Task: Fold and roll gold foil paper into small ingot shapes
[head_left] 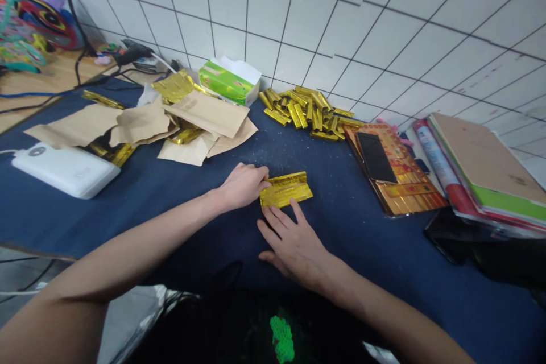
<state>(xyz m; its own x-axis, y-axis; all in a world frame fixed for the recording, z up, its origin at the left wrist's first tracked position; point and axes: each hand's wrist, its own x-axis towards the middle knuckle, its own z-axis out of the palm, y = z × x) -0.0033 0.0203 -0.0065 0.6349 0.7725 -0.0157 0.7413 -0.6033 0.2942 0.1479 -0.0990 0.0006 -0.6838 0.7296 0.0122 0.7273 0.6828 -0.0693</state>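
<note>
Head view, looking forward and down at both hands. Left hand [243, 186]: fingers [258, 179] pressed together and curled, tips on the left end of a rectangular strip of creased, shiny gold foil [285, 190]; the strip lies at the middle of the worktop, its left end apparently pinched. Right hand [294, 244]: fingers [273, 227] spread and resting on the worktop just below the strip's lower edge; contact with the foil cannot be told. Worktop: dark blue, flecked surface [375, 273]. Beyond the strip lies a heap of narrow folded gold foil sticks [305, 111], with a loose gold stick [103, 99] farther left. Several torn sheets of light brown kraft paper [205, 116] lie left of the heap, with gold foil pieces [183, 136] among them. Farther left is a white rectangular power bank [63, 169]. To the right, a black smartphone [375, 156] rests on a flat gold-and-red printed packet [409, 187], and beside it stands a stack of books with brown, green and red covers [486, 168]. A green tissue box with white tissue showing [230, 81] sits against the white tiled wall [341, 23]. A black corded tool [132, 54] lies at the far left corner, near a multicoloured decorated object [38, 28].
</note>
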